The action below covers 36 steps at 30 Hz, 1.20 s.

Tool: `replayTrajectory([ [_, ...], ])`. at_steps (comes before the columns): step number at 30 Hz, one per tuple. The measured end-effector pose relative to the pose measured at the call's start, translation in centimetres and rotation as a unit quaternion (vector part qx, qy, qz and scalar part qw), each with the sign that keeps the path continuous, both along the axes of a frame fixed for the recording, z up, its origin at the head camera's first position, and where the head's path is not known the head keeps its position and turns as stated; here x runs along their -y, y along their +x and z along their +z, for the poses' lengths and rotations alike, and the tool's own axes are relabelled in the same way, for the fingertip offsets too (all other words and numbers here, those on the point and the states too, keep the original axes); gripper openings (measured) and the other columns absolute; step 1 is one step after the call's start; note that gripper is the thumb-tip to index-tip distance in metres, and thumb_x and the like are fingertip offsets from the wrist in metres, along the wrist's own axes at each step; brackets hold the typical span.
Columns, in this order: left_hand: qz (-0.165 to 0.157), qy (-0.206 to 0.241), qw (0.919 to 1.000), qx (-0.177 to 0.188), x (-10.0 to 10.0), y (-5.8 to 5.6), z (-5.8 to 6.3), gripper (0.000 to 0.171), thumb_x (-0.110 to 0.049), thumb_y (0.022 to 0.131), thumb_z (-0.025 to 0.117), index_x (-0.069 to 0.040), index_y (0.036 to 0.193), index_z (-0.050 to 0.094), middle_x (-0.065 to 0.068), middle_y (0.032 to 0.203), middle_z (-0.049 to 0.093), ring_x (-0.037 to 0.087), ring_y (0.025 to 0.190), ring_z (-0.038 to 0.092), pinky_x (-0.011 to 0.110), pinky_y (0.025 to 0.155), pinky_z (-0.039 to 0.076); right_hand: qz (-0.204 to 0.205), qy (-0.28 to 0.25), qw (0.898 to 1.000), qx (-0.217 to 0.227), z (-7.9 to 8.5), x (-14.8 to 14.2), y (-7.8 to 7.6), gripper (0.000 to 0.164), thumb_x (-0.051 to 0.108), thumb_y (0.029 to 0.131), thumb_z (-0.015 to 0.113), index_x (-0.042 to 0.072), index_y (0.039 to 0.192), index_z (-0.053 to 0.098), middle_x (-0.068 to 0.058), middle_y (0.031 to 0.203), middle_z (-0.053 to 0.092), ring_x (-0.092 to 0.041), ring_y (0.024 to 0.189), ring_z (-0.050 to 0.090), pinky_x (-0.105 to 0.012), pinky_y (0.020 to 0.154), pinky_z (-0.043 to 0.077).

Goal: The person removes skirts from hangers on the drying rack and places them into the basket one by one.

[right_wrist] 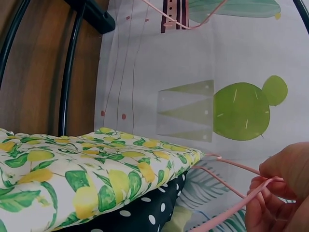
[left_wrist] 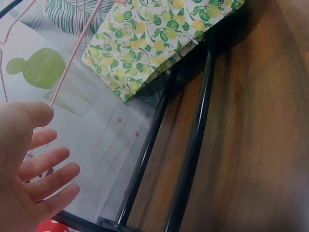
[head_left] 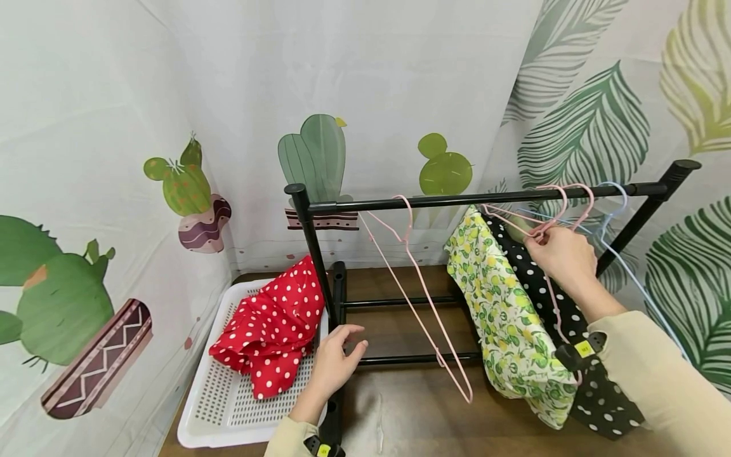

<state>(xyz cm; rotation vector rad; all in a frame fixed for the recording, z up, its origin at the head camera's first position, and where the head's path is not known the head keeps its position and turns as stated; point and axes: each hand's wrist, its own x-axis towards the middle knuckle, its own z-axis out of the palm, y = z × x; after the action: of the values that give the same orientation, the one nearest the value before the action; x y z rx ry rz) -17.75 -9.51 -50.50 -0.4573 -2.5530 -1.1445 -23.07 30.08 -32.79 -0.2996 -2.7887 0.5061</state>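
My right hand (head_left: pixel 562 254) pinches a pink hanger (right_wrist: pixel 236 209) just below its hook, close under the rack's bar. A lemon-print cloth (head_left: pixel 502 317) drapes from the hangers there, and a black cloth with white polka dots (head_left: pixel 516 254) hangs right behind it. My left hand (head_left: pixel 334 362) hovers beside the rack's left post, fingers loosely bent, thumb apart, nothing in the grasp. To its right a bare pink hanger (head_left: pixel 419 289) hangs from the bar. A red polka-dot cloth (head_left: pixel 274 324) lies bunched in the white basket (head_left: pixel 197 406), left of that hand.
The black rack (head_left: pixel 354 205) spans the wooden table (head_left: pixel 422 419), with two low crossbars (head_left: pixel 400 303) between its feet. A light blue hanger (head_left: pixel 634 279) hangs at the bar's right end. Behind stands a white curtain (head_left: pixel 394 82) printed with cacti and leaves.
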Motion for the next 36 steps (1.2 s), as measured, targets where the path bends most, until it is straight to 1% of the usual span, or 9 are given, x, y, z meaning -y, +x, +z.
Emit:
replayTrajectory([
  [2, -0.001, -0.001, 1.0, 0.002, 0.0, 0.0, 0.0, 0.021, -0.025, 0.082, 0.068, -0.025, 0.102, 0.065, -0.01, 0.092, 0.062, 0.004, 0.078, 0.055, 0.022, 0.067, 0.048, 0.0, 0.002, 1.0, -0.003, 0.0, 0.0, 0.0, 0.032, 0.032, 0.089, 0.045, 0.008, 0.07, 0.055, -0.006, 0.054, 0.048, -0.024, 0.048, 0.043, -0.031, 0.038, 0.029],
  [8, -0.002, -0.002, 1.0, 0.005, -0.2, 0.1, -0.1, 0.021, -0.026, 0.082, 0.068, -0.024, 0.103, 0.064, -0.011, 0.091, 0.061, 0.005, 0.079, 0.055, 0.022, 0.065, 0.047, 0.015, 0.013, 1.0, -0.015, 0.1, -0.2, -0.1, 0.034, 0.029, 0.089, 0.045, 0.01, 0.062, 0.052, -0.003, 0.05, 0.045, -0.023, 0.046, 0.041, -0.031, 0.04, 0.028],
  [11, -0.001, -0.004, 1.0, 0.006, -0.3, 0.2, -0.2, 0.022, -0.026, 0.082, 0.068, -0.024, 0.103, 0.065, -0.01, 0.091, 0.061, 0.005, 0.078, 0.055, 0.021, 0.064, 0.046, 0.03, 0.018, 0.999, -0.018, 0.2, -0.4, -0.2, 0.033, 0.029, 0.089, 0.045, 0.009, 0.065, 0.056, -0.003, 0.049, 0.045, -0.023, 0.046, 0.041, -0.031, 0.041, 0.028],
  [16, -0.003, -0.003, 0.9999, 0.011, -0.4, 0.2, -0.4, 0.022, -0.027, 0.082, 0.068, -0.022, 0.103, 0.065, -0.01, 0.092, 0.062, 0.005, 0.078, 0.054, 0.019, 0.062, 0.045, 0.039, 0.023, 0.999, -0.012, 0.2, -0.6, -0.4, 0.032, 0.028, 0.088, 0.045, 0.01, 0.063, 0.054, -0.001, 0.048, 0.043, -0.023, 0.047, 0.041, -0.032, 0.044, 0.028],
  [18, -0.004, -0.002, 0.9999, 0.012, -0.4, 0.3, -0.4, 0.022, -0.027, 0.082, 0.068, -0.022, 0.103, 0.065, -0.01, 0.093, 0.062, 0.005, 0.078, 0.055, 0.019, 0.062, 0.045, 0.038, 0.025, 0.999, -0.011, 0.2, -0.7, -0.4, 0.032, 0.027, 0.088, 0.044, 0.012, 0.06, 0.051, -0.001, 0.047, 0.04, -0.023, 0.047, 0.04, -0.032, 0.045, 0.028],
  [22, -0.007, -0.001, 0.9999, 0.014, -0.4, 0.3, -0.6, 0.021, -0.027, 0.082, 0.067, -0.025, 0.103, 0.064, -0.01, 0.093, 0.062, 0.005, 0.077, 0.055, 0.019, 0.061, 0.045, 0.043, 0.025, 0.999, -0.02, 0.1, -0.7, -0.5, 0.031, 0.024, 0.088, 0.044, 0.009, 0.064, 0.057, 0.0, 0.046, 0.042, -0.023, 0.046, 0.04, -0.032, 0.044, 0.029],
  [28, -0.008, 0.002, 0.9998, 0.016, -0.5, 0.2, -0.9, 0.021, -0.027, 0.082, 0.068, -0.025, 0.103, 0.064, -0.009, 0.096, 0.063, 0.006, 0.081, 0.057, 0.02, 0.064, 0.047, 0.052, 0.027, 0.998, -0.035, 0.1, -0.6, -0.3, 0.031, 0.023, 0.088, 0.046, 0.003, 0.076, 0.066, -0.002, 0.048, 0.048, -0.022, 0.044, 0.041, -0.031, 0.042, 0.028],
  [34, -0.011, 0.007, 0.9994, 0.032, -0.7, -0.1, -1.2, 0.022, -0.027, 0.083, 0.067, -0.024, 0.104, 0.064, -0.005, 0.098, 0.064, 0.011, 0.084, 0.059, 0.022, 0.066, 0.048, 0.063, 0.028, 0.996, -0.054, 0.1, -0.3, -0.4, 0.03, 0.023, 0.089, 0.046, 0.003, 0.079, 0.066, -0.002, 0.048, 0.048, -0.02, 0.043, 0.039, -0.031, 0.041, 0.027],
  [36, -0.013, 0.007, 0.9991, 0.04, -0.8, -0.2, -1.4, 0.022, -0.027, 0.083, 0.066, -0.023, 0.105, 0.064, -0.004, 0.099, 0.064, 0.012, 0.085, 0.059, 0.022, 0.067, 0.048, 0.064, 0.029, 0.996, -0.06, 0.1, -0.2, -0.4, 0.03, 0.023, 0.089, 0.046, 0.003, 0.076, 0.065, -0.001, 0.047, 0.047, -0.02, 0.043, 0.039, -0.031, 0.041, 0.027],
])
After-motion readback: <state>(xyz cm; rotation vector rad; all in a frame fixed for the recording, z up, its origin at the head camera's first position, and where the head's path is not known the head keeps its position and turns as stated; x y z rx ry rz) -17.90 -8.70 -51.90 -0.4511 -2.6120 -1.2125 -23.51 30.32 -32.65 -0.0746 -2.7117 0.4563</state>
